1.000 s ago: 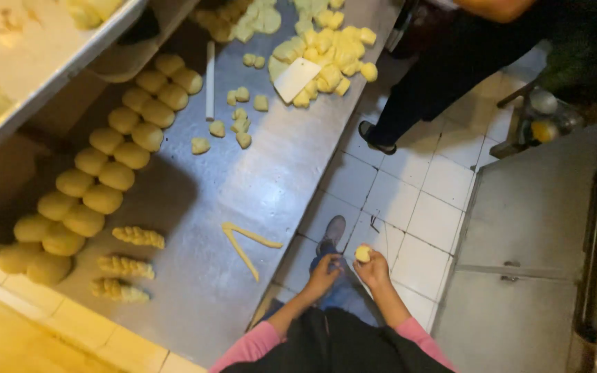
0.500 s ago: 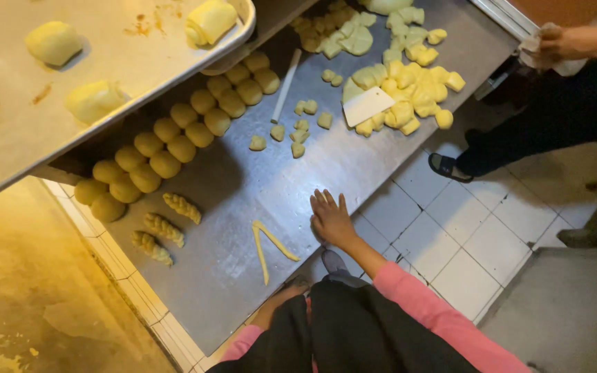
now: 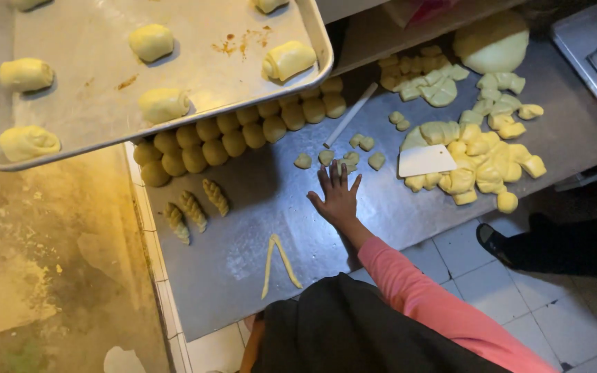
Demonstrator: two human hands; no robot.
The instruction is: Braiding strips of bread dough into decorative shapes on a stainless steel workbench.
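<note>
Small cut dough pieces (image 3: 340, 159) lie on the steel counter (image 3: 243, 262), just beyond the fingertips. Judged soft, light and tacky; they should deform under pressure, so a gentle pinch at the sides looks best. Right hand (image 3: 336, 197) rests flat, fingers spread wide, holding nothing, its tips at the nearest piece. Left hand: only a sliver visible at the bottom edge, state cannot be determined. White scraper (image 3: 426, 160) lies nearby.

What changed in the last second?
The right hand came up from beside the table, where it held a small dough bit, and went forward over the table, fingers spread, to the small dough pieces. That dough bit is no longer seen. Dough balls, braids, strips and scraper unmoved.
</note>
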